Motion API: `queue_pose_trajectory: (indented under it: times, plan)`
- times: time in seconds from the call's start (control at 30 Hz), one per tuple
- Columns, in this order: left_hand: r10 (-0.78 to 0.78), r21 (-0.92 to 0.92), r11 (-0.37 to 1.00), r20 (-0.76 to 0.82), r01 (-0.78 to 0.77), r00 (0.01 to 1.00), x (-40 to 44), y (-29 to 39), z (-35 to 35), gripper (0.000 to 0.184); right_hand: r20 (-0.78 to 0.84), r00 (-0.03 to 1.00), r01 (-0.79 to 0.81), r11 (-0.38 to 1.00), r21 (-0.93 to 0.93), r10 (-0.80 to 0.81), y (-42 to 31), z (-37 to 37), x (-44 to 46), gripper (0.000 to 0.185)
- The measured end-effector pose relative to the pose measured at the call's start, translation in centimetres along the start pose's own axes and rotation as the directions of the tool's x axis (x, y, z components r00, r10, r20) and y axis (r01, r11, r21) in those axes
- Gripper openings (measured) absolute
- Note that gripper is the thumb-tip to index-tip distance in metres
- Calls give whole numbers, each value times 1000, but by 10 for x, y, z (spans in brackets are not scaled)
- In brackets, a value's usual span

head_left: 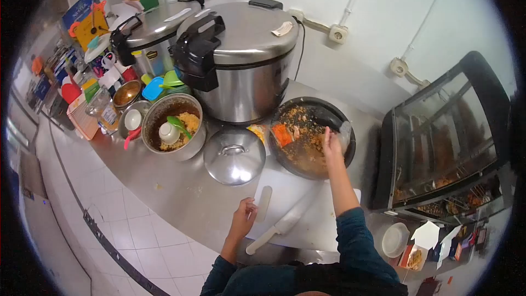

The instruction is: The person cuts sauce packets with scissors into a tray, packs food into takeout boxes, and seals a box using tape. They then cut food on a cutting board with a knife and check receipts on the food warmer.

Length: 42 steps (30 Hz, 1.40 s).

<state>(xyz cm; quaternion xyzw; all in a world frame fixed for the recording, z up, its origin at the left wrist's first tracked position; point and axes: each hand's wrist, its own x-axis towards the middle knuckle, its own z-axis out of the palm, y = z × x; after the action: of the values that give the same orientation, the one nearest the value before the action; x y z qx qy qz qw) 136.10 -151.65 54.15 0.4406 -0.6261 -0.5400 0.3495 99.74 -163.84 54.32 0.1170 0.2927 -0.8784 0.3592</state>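
Observation:
My right hand (332,145) reaches over a large round black pan (352,156) at the centre right. Its fingers are closed on what looks like a clear plastic bag (345,130). Brown crumbly food (309,145) is spread in the pan, with an orange piece (282,135) at its left. My left hand (245,216) hangs near the left edge of a white cutting board (320,230), fingers loosely curled and apart, apparently holding nothing. Just right of it lies a narrow pale strip (264,203) on the board. A white-handled knife (282,226) lies across the board.
Two big steel rice cookers (246,85) (159,24) stand at the back. Left of a steel lid (234,156) sits a pot (183,152) of grainy food with a green spoon (178,125). A glass display case (446,137) stands right; small boxes (419,252) lie below it.

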Motion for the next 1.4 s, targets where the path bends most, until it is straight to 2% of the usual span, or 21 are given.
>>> queue_pose_trajectory:
  times: [0.1, 0.17, 0.2, 0.3, 0.33, 0.37, 0.4, 0.43, 0.47, 0.57, 0.6, 0.7, 0.8, 0.93, 1.03, 1.13, 1.23, 1.27, 1.3, 1.37, 1.4]
  plan:
    - [1, 12, 1000, -16, -1, 1000, -2, -2, -4, 37, 11, 995, -96, 983, 159, 96, -5, 8, -2, 34]
    - [0, 9, 1000, -33, 0, 999, -3, -3, -7, 41, 263, 925, -226, 955, -193, 273, -19, 16, -15, 47]
    - [-6, 7, 1000, -43, 7, 999, -3, -1, -9, 43, 361, 848, -251, 894, -372, 388, -24, 24, -23, 55]
    - [-47, -32, 998, -76, 44, 996, 1, -8, -17, 48, 401, 882, 109, 722, -683, 247, -5, 50, -50, 56]
    - [-54, -29, 998, -89, 52, 995, 3, -10, -20, 48, 517, 829, 339, 545, -767, 213, 2, 53, -50, 45]
    - [-61, -24, 998, -102, 59, 993, 5, -13, -23, 48, 701, 682, 666, 219, -713, 210, 6, 52, -37, 39]
    - [-72, -16, 997, -106, 71, 992, 6, -15, -26, 49, 821, 495, 868, -129, -479, 285, 9, 51, -21, 34]
    - [-82, -8, 997, -110, 82, 991, 8, -18, -30, 49, 852, 311, 898, -423, -119, 422, 12, 55, -14, 30]
    - [-90, 0, 996, -115, 90, 989, 12, -21, -34, 50, 873, 210, 890, -456, 15, 440, 19, 57, -10, 18]
    - [-38, 14, 999, -157, 41, 987, 19, -28, -46, 50, 723, 157, 858, -456, 238, 673, 29, 68, -1, 14]
    - [-39, 24, 999, -178, 44, 983, 22, -28, -50, 49, 660, 200, 820, -492, 292, 725, 32, 70, 1, 14]
    - [-66, 38, 996, -216, 76, 974, 26, -29, -58, 48, 617, 97, 816, -417, 400, 781, 35, 72, 4, 14]
    - [-95, 27, 994, -214, 104, 972, 31, -34, -61, 47, 581, 53, 768, -405, 495, 812, 34, 72, 9, 14]
    - [-70, 32, 996, -191, 78, 979, 39, -40, -59, 48, 732, 176, 837, -492, 241, 658, 22, 73, 8, 7]
    - [-63, 40, 997, -161, 71, 985, 44, -35, -56, 49, 762, 296, 909, -415, -40, 576, 11, 68, 16, 7]
    - [-78, 25, 996, -140, 82, 987, 44, -27, -52, 48, 784, 395, 908, -73, -413, 480, 11, 58, 33, 8]
    - [-61, -20, 998, -120, 59, 991, 44, -34, -51, 47, 587, 661, 585, 169, -793, 468, 8, 54, 25, 9]
    - [-45, -39, 998, -112, 41, 993, 44, -37, -50, 47, 584, 683, 500, 302, -812, 439, 9, 61, 12, 8]
    - [-44, -22, 999, -108, 42, 993, 44, -37, -50, 47, 498, 770, 443, 228, -867, 398, 3, 67, -3, 5]
    - [-35, 15, 999, -94, 37, 995, 43, -35, -49, 47, 500, 787, 315, 461, -830, 361, -3, 72, -31, 4]
    - [51, 28, 998, -98, -49, 994, 43, -37, -47, 47, 478, 793, 250, 513, -821, 378, -11, 77, -47, 4]
